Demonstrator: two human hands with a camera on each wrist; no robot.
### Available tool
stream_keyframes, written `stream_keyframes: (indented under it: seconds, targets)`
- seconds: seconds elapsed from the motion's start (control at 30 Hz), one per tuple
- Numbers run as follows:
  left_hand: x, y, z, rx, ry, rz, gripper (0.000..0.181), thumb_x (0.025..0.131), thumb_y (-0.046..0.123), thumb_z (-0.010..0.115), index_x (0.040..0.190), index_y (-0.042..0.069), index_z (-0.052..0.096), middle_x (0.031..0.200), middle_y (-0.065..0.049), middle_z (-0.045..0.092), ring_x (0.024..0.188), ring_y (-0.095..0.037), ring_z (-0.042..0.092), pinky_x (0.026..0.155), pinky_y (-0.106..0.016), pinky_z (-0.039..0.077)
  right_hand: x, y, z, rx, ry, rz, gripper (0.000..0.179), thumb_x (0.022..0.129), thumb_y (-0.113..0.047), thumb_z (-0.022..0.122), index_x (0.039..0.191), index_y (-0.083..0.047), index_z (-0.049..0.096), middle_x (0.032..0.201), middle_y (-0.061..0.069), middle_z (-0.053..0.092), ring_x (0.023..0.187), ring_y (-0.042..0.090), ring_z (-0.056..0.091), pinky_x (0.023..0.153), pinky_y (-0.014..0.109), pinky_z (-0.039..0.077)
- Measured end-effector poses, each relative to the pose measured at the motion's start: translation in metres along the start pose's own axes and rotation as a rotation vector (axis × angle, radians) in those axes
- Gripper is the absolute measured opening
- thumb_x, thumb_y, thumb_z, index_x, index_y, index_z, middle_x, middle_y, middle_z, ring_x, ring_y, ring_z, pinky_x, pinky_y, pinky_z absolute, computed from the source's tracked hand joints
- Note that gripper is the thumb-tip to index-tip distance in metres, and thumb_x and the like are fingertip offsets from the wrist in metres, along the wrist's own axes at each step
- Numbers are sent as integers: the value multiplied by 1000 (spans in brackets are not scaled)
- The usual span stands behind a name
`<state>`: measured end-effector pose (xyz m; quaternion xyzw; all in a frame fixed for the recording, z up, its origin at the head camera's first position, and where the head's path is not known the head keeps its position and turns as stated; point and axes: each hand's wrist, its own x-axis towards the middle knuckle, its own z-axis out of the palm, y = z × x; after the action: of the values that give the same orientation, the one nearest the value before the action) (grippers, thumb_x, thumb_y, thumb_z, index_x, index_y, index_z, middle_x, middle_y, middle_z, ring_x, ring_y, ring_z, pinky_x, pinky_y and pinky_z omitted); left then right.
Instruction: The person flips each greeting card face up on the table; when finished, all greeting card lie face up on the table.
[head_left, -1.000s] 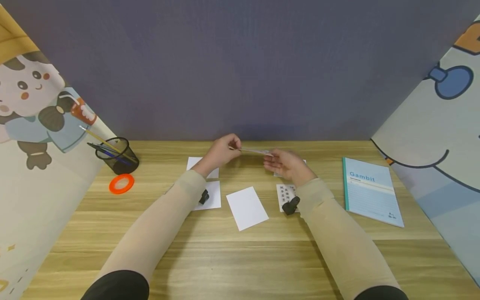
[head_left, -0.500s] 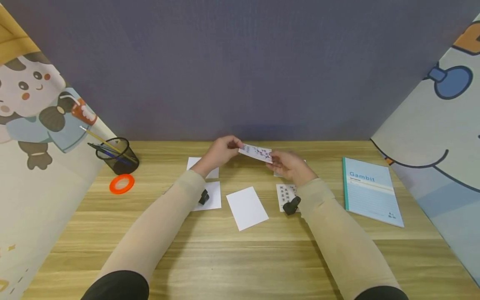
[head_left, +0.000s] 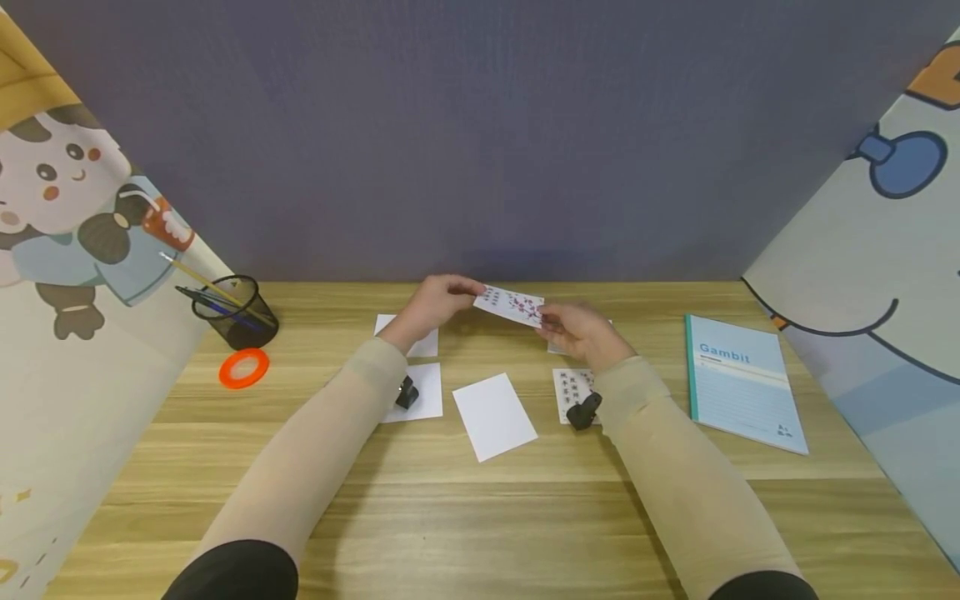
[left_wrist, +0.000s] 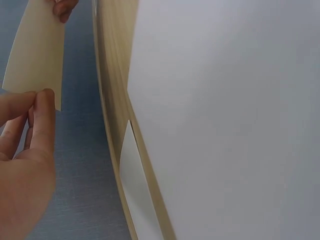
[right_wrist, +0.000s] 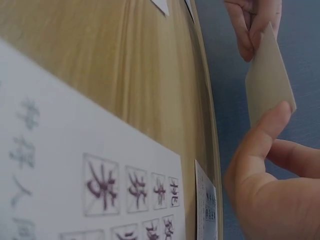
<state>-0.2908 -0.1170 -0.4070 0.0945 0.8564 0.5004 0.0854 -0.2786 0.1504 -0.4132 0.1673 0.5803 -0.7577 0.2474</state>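
Note:
A small white card (head_left: 510, 306) with a pink blossom branch and dark characters is held up near the back of the table, its printed face showing in the head view. My left hand (head_left: 438, 307) pinches its left end between thumb and fingers. At the other end, my right hand (head_left: 576, 331) pinches the right edge. Both wrist views show the card's plain back, with the left thumb and finger (left_wrist: 44, 97) on one end. In the right wrist view my right hand (right_wrist: 275, 165) has its thumb on the near corner.
A blank white card (head_left: 495, 417) lies at the middle, with white cards (head_left: 427, 387) under the left forearm and a character card (head_left: 572, 387) by the right. A blue notebook (head_left: 750, 383) lies right; a mesh pen cup (head_left: 243, 321) and orange tape roll (head_left: 243, 367) stand left.
The card was seen nearly edge-on a second ago. Both hands have tilted it so its printed face shows, and it has shifted slightly left in the last half second.

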Motion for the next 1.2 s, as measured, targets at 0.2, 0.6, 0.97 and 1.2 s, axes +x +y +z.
stream_keyframes:
  seconds: [0.2,0.6,0.97,1.2]
  targets:
    - [0,-2,-1,-66,-29,-27,30,103,13,66,132,12,75,148,-12,67,141,-29,58,121,-48,49,0,0,0,-26,14,-7,36,108,-5,57,142,-3,47,105,5,53,85,10,59,77,16,61]
    - [-2,-3,-3,-130,-42,-64,32,103,18,66,134,12,74,151,-10,64,146,-29,54,127,-50,42,-2,1,4,-98,29,-30,30,108,-5,58,137,-3,51,105,4,53,84,10,59,76,15,61]
    - [-3,-5,-3,-161,19,-98,32,99,26,73,127,12,77,142,-11,70,136,-29,60,126,-50,43,-3,1,11,-191,22,-68,56,109,-4,56,160,5,36,109,7,53,88,11,58,77,16,62]
    - [-2,-4,-1,-67,42,-105,30,98,26,75,124,11,78,141,-12,70,134,-31,61,122,-50,47,-4,2,13,-264,4,-87,56,110,-7,54,162,5,35,112,7,53,88,11,58,78,16,62]
